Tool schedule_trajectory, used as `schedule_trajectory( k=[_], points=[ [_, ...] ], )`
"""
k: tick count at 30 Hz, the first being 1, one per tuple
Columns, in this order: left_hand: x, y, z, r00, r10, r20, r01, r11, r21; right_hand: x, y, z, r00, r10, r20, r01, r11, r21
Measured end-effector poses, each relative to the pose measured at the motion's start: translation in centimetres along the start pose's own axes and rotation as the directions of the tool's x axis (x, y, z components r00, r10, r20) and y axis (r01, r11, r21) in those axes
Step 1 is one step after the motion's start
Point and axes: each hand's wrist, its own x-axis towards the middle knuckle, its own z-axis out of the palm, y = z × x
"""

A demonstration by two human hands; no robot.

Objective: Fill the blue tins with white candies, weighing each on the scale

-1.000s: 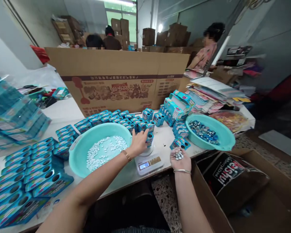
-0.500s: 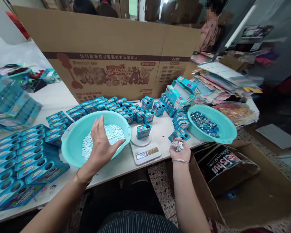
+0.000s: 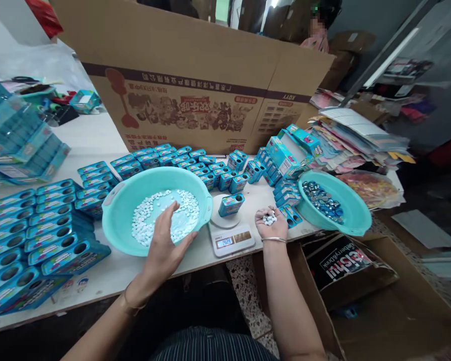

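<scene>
My left hand (image 3: 166, 245) reaches into a teal basin (image 3: 120, 200), fingers spread over the white tablets (image 3: 150, 215) in it. My right hand (image 3: 269, 224) rests palm up at the table's edge, cupped round a small heap of white tablets (image 3: 269, 218). Between the hands a small white scale (image 3: 231, 239) carries one blue tin (image 3: 231, 204) on its round pan, and its display is lit.
Rows of blue tins (image 3: 33, 235) cover the table's left and back. A second teal basin (image 3: 355, 213) of dark blue lids stands at the right. A big cardboard panel (image 3: 195, 60) stands behind. An open carton (image 3: 364, 301) sits on the floor right. A person works beyond.
My left hand let go of the tin on the scale, swung left and dropped into the basin of tablets. The right hand stayed cupped on its tablets. The view tilted down.
</scene>
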Motion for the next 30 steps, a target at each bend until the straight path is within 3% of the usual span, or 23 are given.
schedule_trajectory(
  k=[6,11,18,21,25,30],
  points=[
    [2.6,1.5,2.8,0.991,0.109,0.079,-0.105,0.993,-0.058,1.4,0.0,3.1,0.997,-0.032,0.074,0.038,0.996,-0.080],
    [5.7,2.5,6.9,0.972,0.143,0.188,-0.139,0.990,-0.039,2.9,1.1,5.8,0.998,-0.049,0.039,0.054,0.990,-0.130],
    [9.7,4.1,12.9,0.897,-0.064,0.437,-0.022,0.982,0.189,3.9,3.9,8.3,0.984,-0.174,0.034,0.177,0.963,-0.203],
    [10.2,4.2,13.8,0.882,-0.121,0.456,0.031,0.979,0.201,4.2,4.6,8.3,0.962,-0.272,0.037,0.271,0.922,-0.275],
    [10.2,4.2,13.9,0.889,-0.114,0.443,0.040,0.984,0.173,4.6,5.0,7.9,0.924,-0.369,0.101,0.380,0.856,-0.351],
    [10.0,4.3,13.8,0.889,-0.117,0.443,0.044,0.984,0.172,4.6,5.4,7.8,0.908,-0.404,0.109,0.412,0.816,-0.406]
  ],
)
